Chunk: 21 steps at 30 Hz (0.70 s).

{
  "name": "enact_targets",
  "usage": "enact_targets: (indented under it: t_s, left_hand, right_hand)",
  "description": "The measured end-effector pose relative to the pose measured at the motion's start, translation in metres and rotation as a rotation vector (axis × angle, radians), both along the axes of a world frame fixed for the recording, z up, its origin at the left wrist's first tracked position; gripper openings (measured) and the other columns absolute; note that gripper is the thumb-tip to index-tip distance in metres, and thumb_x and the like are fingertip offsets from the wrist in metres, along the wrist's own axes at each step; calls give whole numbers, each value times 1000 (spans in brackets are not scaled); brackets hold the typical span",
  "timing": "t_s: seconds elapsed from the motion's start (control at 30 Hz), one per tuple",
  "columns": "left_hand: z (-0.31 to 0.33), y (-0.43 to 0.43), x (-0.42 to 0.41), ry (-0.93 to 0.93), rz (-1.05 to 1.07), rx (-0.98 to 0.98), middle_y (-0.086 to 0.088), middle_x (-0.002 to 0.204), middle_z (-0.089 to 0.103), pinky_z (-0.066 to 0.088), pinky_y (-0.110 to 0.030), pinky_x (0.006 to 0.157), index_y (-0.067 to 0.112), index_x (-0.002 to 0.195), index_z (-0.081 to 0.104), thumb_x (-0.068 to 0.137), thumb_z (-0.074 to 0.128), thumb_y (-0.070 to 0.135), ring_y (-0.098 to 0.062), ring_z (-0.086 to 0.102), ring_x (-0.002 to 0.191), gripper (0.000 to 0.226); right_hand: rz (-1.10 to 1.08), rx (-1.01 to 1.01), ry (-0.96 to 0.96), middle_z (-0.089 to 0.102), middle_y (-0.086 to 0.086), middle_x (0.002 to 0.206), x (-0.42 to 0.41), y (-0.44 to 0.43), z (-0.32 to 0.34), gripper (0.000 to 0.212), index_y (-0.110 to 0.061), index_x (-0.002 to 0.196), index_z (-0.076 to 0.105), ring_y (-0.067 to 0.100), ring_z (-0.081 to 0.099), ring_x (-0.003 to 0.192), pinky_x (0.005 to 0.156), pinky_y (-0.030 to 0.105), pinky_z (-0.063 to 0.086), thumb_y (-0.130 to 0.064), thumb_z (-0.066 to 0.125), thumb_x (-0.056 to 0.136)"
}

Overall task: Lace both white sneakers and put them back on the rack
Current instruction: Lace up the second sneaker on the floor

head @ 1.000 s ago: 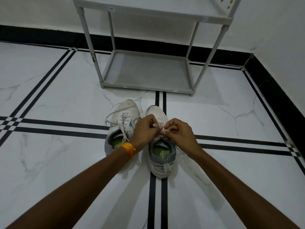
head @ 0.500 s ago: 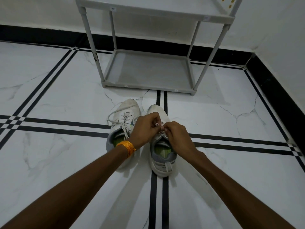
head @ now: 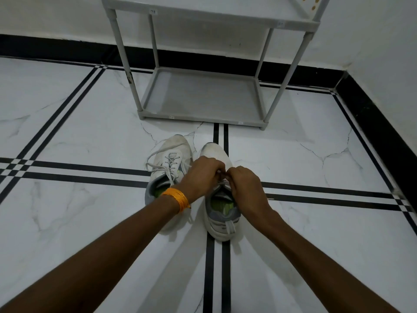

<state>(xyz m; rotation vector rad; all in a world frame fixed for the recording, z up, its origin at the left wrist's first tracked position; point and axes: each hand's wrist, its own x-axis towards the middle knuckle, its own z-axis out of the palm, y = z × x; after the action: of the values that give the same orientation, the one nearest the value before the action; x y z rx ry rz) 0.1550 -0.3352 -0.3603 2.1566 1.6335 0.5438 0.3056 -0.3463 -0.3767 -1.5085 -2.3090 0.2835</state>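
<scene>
Two white sneakers stand side by side on the floor, toes pointing away from me. The left sneaker (head: 168, 168) has its lace threaded, with loose ends trailing to the left. Over the tongue of the right sneaker (head: 222, 213) my left hand (head: 202, 175) and my right hand (head: 246, 186) meet, fingers pinched on its white lace (head: 222, 182). The hands hide most of that lace. An orange band circles my left wrist.
A grey shoe rack (head: 200, 116) stands against the wall just beyond the sneakers, its low shelf bare. The white marble floor carries black stripe lines. A black skirting runs along the wall, which turns a corner at the right.
Both hands stay pinched together on the right sneaker's lace, with the right hand drawn in closer to the left. The sneakers have not moved.
</scene>
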Motion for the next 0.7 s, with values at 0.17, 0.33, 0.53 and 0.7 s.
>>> enact_targets:
  t_s: [0.17, 0.33, 0.53, 0.7]
  left_hand:
    - [13, 6, -13, -168, 39, -252, -3, 81, 73, 41, -6, 57, 10, 92, 76, 89, 66, 21, -9, 62, 70, 16]
    - [18, 3, -8, -797, 347, -796, 4, 45, 60, 41, -12, 38, 2, 72, 64, 93, 60, 12, -3, 56, 43, 24]
    - [16, 6, -10, -813, 496, -924, 2, 50, 58, 37, -14, 37, 9, 77, 65, 88, 67, 20, -4, 48, 40, 16]
    - [18, 4, -5, -786, 548, -929, -3, 56, 54, 38, -14, 34, 10, 68, 60, 87, 64, 12, -6, 46, 41, 19]
  right_hand:
    - [-5, 36, 141, 68, 14, 87, 0, 0, 0, 10, -5, 95, 67, 26, 61, 77, 69, 31, 44, -13, 61, 92]
    - [-22, -55, 294, 70, 8, 88, -1, 8, 0, 12, -10, 94, 68, 20, 62, 78, 73, 35, 52, -14, 56, 95]
    - [115, 158, 99, 55, 12, 127, 10, 10, 8, 45, -16, 123, 61, 27, 47, 119, 97, 39, 41, -28, 73, 81]
    - [293, 413, -96, 69, 12, 91, 11, 17, 9, 24, -7, 86, 70, 29, 61, 82, 68, 39, 48, -26, 81, 76]
